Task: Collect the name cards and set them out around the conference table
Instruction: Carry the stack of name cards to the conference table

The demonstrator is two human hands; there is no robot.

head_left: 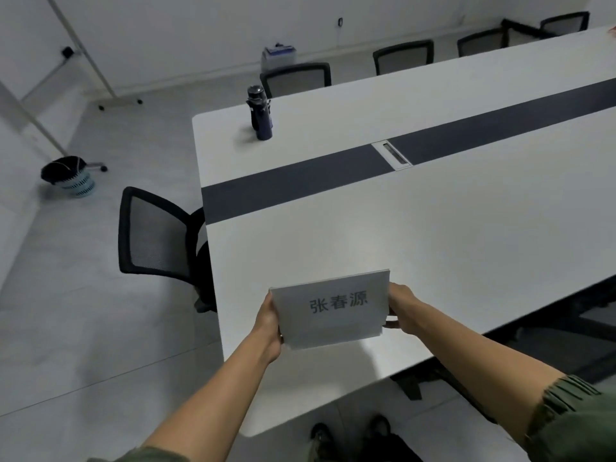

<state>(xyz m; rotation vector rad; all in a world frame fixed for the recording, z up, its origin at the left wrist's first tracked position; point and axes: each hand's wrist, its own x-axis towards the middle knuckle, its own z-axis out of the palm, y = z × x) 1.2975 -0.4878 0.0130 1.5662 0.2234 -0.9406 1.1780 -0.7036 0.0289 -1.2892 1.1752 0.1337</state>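
Behind name cards (330,311): left hand (268,323), right hand (401,306) fingers (hidden).

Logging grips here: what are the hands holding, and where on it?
The name cards: left hand grips the left edge, right hand the right edge.

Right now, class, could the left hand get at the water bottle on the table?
Probably not: the left hand grips the stack of name cards, and the water bottle stands across the dark strip at the far corner of the table.
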